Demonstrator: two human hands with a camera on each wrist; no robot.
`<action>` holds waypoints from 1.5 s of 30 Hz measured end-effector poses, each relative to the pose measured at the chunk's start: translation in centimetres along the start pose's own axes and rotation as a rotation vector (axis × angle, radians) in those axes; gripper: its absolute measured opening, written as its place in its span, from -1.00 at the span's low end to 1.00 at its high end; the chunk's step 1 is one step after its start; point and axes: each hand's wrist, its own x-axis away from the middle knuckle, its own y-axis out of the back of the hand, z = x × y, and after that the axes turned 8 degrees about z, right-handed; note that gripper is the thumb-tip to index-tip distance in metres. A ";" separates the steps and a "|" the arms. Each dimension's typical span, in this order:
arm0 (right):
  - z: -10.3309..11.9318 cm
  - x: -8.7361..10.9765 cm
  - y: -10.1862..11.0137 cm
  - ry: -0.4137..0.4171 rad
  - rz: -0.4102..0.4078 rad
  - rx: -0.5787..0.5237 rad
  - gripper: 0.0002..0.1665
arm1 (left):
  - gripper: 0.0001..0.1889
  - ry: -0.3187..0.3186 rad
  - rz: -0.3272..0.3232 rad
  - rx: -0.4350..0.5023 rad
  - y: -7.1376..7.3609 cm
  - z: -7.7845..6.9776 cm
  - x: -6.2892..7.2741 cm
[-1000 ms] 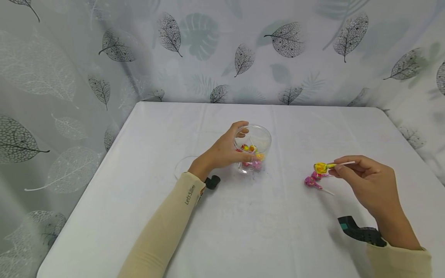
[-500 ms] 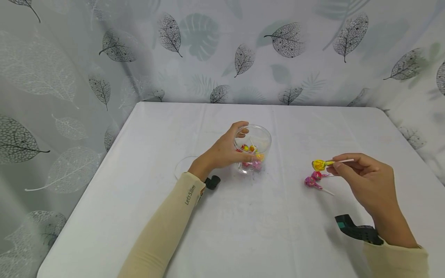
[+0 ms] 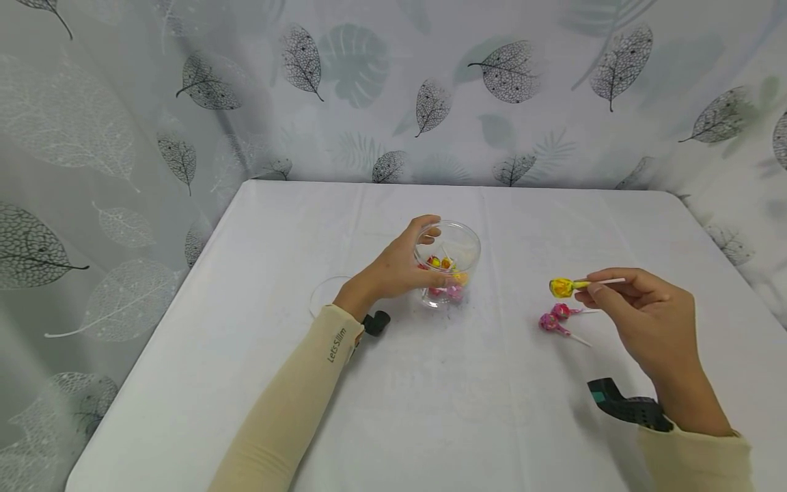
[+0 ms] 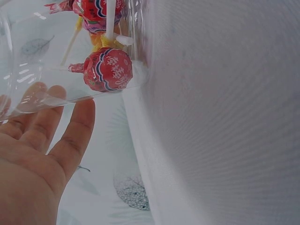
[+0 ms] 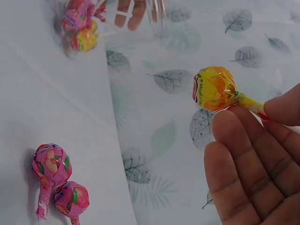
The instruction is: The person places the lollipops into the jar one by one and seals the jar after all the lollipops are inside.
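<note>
My left hand (image 3: pixel 399 263) grips a clear plastic jar (image 3: pixel 464 249) around its side, fingers behind and thumb in front. Inside the jar lie several wrapped lollipops, among them a red one (image 4: pixel 108 69) and a yellow one (image 5: pixel 85 40). At the right, my right hand (image 3: pixel 652 321) pinches a yellow-wrapped lollipop (image 3: pixel 561 288) by its stick between thumb and fingers, raised over the table with its head pointing left. Just below it, two pink lollipops (image 3: pixel 549 322) lie side by side on the white cloth, sticks to the right.
A clear round lid (image 3: pixel 322 290) lies on the white table (image 3: pixel 467 410), partly behind the left wrist. A leaf-patterned curtain (image 3: pixel 369 89) hangs behind the table and along both sides. Each wrist wears a dark camera mount (image 3: pixel 630 406).
My right hand has moved slightly left and up with the yellow lollipop, uncovering more of the pink lollipops' sticks. The left hand and jar have stayed in place.
</note>
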 end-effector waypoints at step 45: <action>0.8 -0.4 -1.6 0.052 -0.041 -0.196 -0.86 | 0.08 0.005 -0.005 0.001 0.0 0.0 0.1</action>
